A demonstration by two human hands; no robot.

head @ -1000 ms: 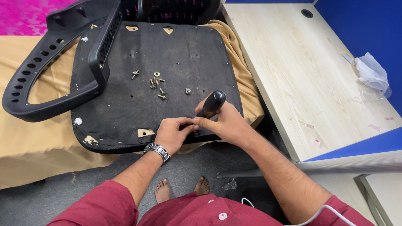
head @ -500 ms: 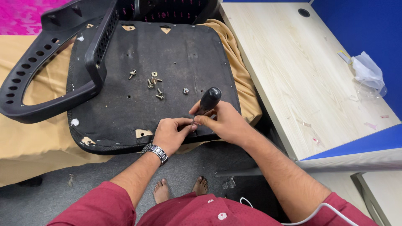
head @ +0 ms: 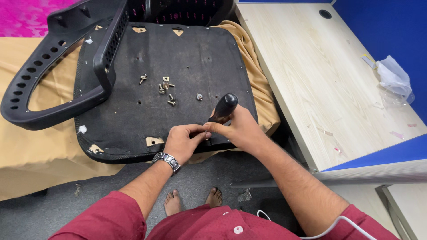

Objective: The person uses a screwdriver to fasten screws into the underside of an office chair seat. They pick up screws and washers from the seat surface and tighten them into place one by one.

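Screwdriver (head: 223, 108), stiff and probably light, stands at the seat base (head: 133, 120) near edge, right hand (head: 238, 129) closed around its dark handle, left hand (head: 182, 142) pinching by its tip.

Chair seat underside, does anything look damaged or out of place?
Yes. The black seat fabric is torn at its edges, showing wood patches, and loose screws lie scattered on it. The right hand holds a screwdriver.

Lighting's bright and even from overhead here, soft shadows under my hands (head: 209, 138), no real glare. Everything's sharp, just some wide-angle stretch toward the frame corners.
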